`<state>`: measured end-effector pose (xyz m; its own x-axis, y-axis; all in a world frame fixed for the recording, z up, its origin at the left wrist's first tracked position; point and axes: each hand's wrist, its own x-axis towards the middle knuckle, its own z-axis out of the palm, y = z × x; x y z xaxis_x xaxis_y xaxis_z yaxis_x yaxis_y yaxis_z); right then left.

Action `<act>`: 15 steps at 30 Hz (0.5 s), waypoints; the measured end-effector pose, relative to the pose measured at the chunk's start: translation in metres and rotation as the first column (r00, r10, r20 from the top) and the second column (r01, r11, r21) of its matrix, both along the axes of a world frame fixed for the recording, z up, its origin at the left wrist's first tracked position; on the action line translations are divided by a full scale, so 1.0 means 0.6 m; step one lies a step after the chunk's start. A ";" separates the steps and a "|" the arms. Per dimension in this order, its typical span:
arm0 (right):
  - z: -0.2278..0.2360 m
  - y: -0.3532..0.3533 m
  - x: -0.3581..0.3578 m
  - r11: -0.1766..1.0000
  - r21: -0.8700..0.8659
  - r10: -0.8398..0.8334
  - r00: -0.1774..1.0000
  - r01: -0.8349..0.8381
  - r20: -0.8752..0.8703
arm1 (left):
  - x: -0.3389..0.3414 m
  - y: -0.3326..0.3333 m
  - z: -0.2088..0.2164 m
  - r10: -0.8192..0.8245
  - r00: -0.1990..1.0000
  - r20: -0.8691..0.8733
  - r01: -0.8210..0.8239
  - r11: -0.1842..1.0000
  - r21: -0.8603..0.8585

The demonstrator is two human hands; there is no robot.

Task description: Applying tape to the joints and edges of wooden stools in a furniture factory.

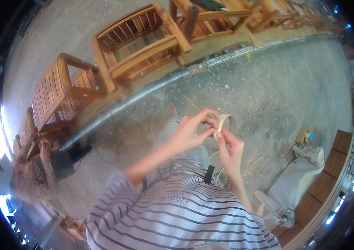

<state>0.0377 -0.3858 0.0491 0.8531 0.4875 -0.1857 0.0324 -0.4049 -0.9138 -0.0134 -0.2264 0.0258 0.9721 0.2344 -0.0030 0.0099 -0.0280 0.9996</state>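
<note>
A roll of pale cream tape (223, 120) is held up in front of my body, its round opening facing right. My right hand (231, 151) grips the roll at its lower edge between thumb and fingers. On the roll's left side, my left hand (197, 126) has its thumb and fingertips pinched together at the tape's surface. Whether a loose end of tape lies between those left fingertips is too small to make out.
Slatted wooden chairs (122, 66) stand in a row along a pale floor strip (143, 92). At left a co-worker in a patterned sleeve (48, 166) crouches by a chair. To my right are a white sack (295, 179), wooden boards (325, 183), a cable (264, 156) and a small box (302, 136).
</note>
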 end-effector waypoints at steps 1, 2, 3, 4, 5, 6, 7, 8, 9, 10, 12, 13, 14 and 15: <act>-0.005 0.040 0.021 1.000 -0.016 0.011 1.000 -0.011 -0.014 | 0.010 0.036 -0.009 0.052 0.999 -0.011 -0.052 0.998 0.029; -0.009 0.081 0.041 0.997 -0.030 0.075 0.997 -0.076 -0.031 | 0.020 0.070 -0.017 0.103 0.994 -0.021 -0.102 0.993 0.058; -0.016 0.118 0.058 0.988 -0.041 0.145 0.988 -0.148 -0.053 | 0.026 0.097 -0.026 0.120 0.992 -0.042 -0.118 0.992 0.046; -0.024 0.152 0.073 0.984 -0.041 0.167 0.982 -0.171 -0.085 | 0.032 0.122 -0.034 0.164 0.983 -0.084 -0.161 0.986 0.042; -0.035 0.178 0.086 0.981 -0.053 0.181 0.978 -0.187 -0.105 | 0.037 0.144 -0.042 0.207 0.970 -0.126 -0.203 0.978 0.038; -0.053 0.201 0.101 0.975 -0.028 0.215 0.964 -0.222 -0.156 | 0.042 0.164 -0.054 0.223 0.964 -0.142 -0.222 0.975 0.027; -0.068 0.222 0.115 0.967 -0.003 0.248 0.947 -0.254 -0.206 | 0.046 0.181 -0.066 0.241 0.959 -0.149 -0.241 0.970 0.019; -0.082 0.244 0.127 0.963 -0.015 0.261 0.940 -0.271 -0.222 | 0.051 0.197 -0.078 0.257 0.954 -0.156 -0.259 0.966 0.010; -0.092 0.269 0.137 0.956 0.016 0.285 0.918 -0.292 -0.274 | 0.053 0.217 -0.089 0.271 0.947 -0.172 -0.275 0.961 -0.002; -0.101 0.292 0.147 0.950 0.046 0.307 0.894 -0.309 -0.326 | 0.054 0.235 -0.100 0.317 0.924 -0.216 -0.322 0.947 0.012; -0.123 0.337 0.167 0.938 0.036 0.334 0.874 -0.344 -0.352 | 0.065 0.266 -0.116 0.369 0.888 -0.276 -0.379 0.925 0.020; -0.136 0.357 0.177 0.931 0.038 0.352 0.863 -0.364 -0.362 | 0.073 0.283 -0.122 0.444 0.845 -0.296 -0.473 0.881 -0.029; -0.148 0.376 0.188 0.926 0.029 0.358 0.854 -0.376 -0.377 | 0.082 0.298 -0.129 0.514 0.796 -0.320 -0.561 0.824 -0.074; -0.157 0.395 0.202 0.895 -0.005 0.418 0.840 -0.447 -0.346 | 0.089 0.311 -0.137 0.523 0.783 -0.336 -0.578 0.812 -0.080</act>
